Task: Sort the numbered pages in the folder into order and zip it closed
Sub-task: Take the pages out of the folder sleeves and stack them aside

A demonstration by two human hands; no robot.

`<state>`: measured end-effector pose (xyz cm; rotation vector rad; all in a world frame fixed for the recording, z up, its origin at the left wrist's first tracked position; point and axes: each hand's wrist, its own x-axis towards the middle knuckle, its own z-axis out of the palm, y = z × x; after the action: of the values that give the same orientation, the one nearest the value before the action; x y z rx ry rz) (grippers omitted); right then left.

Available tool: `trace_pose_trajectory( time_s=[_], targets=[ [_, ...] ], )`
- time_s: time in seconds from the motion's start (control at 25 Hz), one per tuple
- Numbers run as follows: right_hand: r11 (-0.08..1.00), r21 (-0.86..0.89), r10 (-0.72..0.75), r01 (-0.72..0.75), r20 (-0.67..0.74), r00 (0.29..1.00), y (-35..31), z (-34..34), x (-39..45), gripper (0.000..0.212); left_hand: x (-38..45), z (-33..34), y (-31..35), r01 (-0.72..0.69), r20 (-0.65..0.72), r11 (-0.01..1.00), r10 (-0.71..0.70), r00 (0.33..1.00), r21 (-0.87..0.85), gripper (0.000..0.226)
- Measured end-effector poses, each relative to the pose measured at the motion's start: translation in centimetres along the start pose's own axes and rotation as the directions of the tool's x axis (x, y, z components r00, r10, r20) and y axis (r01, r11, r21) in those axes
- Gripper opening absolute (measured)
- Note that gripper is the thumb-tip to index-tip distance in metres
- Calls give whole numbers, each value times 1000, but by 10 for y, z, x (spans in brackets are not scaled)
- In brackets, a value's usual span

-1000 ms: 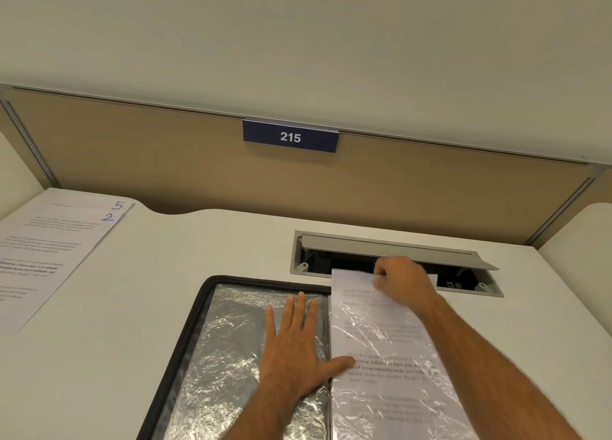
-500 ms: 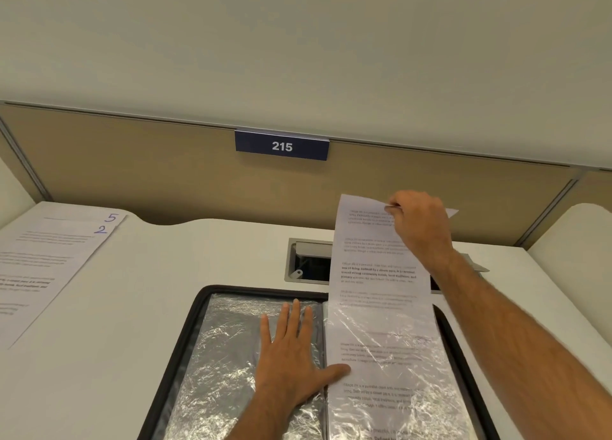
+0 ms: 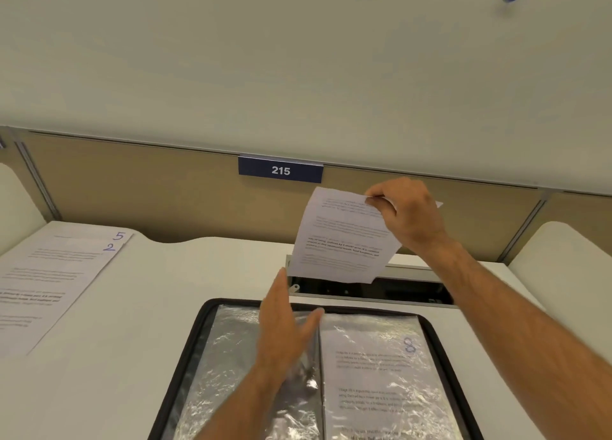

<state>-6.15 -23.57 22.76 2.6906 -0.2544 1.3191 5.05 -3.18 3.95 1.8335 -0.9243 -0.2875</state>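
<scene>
Overhead, right hand point(image 3: 409, 213) pinches page point(image 3: 344, 241) hanging lengthwise, tilted over folder point(image 3: 198, 333).

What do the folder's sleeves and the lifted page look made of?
The sleeves look like thin clear plastic film: crinkled, with glossy glare, and page 8 reads through one. The lifted page, pinched by the right hand, looks like matte white paper, curling.

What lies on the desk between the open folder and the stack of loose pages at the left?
Nothing: in the head view, only bare desk separates the folder from the loose pages.
</scene>
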Motion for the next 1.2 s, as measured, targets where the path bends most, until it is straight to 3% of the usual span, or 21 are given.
trace_pose_trajectory(
  time_s=[0.08,0.24,0.44,0.52,0.6,0.64,0.68,0.72,0.8,0.84,0.88,1.04,1.2],
  targets=[
    [998,60,-17,15,32,999,-18,-5,10,9,15,-21,17,-7,-146,989,-15,989,-147,92],
    [987,156,-61,48,81,995,-55,-9,30,13,32,-65,34,-14,-287,973,-54,956,-230,75],
    [962,265,-87,60,94,992,-99,-2,50,13,22,-112,27,-51,-377,942,-83,923,-332,19],
    [972,231,-46,44,4,999,-114,7,52,26,16,-128,16,-44,-380,933,-101,920,-356,10],
    [975,131,187,-177,-64,980,-130,19,48,63,14,-145,4,-20,-373,940,-115,921,-340,12],
    [908,182,388,-377,-28,921,-140,26,42,83,13,-157,-3,-3,-376,947,-124,918,-320,13],
    [759,300,582,-578,86,809,-153,34,34,98,12,-168,-10,11,-387,954,-131,913,-299,13],
    [534,420,709,-734,251,659,-166,46,23,107,13,-180,-17,27,-399,959,-143,905,-283,13],
    [68,542,718,-838,556,418,-190,78,2,106,16,-207,-33,74,-410,962,-180,894,-261,14],
    [-88,535,678,-840,650,343,-202,97,-7,101,18,-222,-42,103,-409,962,-203,890,-254,15],
    [-177,510,644,-842,707,292,-216,115,-15,97,19,-237,-51,132,-412,960,-228,882,-249,16],
    [-247,417,616,-875,764,191,-273,172,-16,82,27,-301,-88,261,-516,946,-323,793,-192,17],
    [-257,383,628,-887,764,148,-321,223,3,39,35,-360,-133,370,-588,920,-373,717,-132,21]
  ],
)
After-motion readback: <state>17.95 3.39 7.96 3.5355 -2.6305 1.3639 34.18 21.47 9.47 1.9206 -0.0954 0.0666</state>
